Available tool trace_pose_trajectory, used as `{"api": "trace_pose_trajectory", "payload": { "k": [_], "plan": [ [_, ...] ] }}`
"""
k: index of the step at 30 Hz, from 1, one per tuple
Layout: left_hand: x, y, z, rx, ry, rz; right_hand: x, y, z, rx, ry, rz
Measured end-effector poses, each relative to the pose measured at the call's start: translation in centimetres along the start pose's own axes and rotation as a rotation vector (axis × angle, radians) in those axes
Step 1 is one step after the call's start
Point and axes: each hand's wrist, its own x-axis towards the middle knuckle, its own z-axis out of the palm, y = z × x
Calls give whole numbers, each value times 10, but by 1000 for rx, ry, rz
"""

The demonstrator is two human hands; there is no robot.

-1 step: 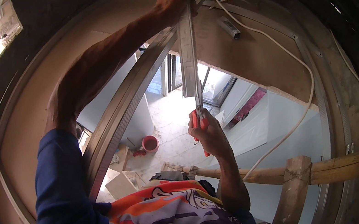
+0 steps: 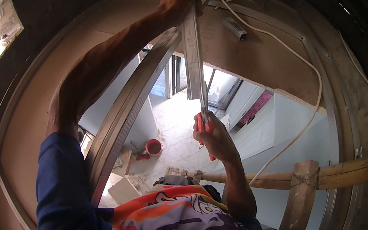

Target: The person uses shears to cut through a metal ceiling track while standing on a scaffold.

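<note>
High up in front of me, my left hand is wrapped round a long light-grey metal channel. The channel slopes down toward the middle, where its lower end hangs over the opening below. My right hand grips red-handled tin snips, pointing upward. Their blades lie against the right edge of the channel, close to its lower end. Whether the blades are apart or closed on the metal is too small to tell.
A metal-faced beam runs lengthwise left of centre. A white cable loops down the right side. A short metal piece lies on the brown board. Wooden poles cross at right. Far below, a red bucket stands on the floor.
</note>
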Motion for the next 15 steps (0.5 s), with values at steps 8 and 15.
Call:
{"api": "trace_pose_trajectory", "payload": {
  "k": [8,15],
  "plan": [
    [-1,-3,-7,-90,4,-77,0,-12,5,-115,-10,7],
    [8,-16,-17,-237,-53,-60,-2,-9,6,-73,-27,50]
  ]
}}
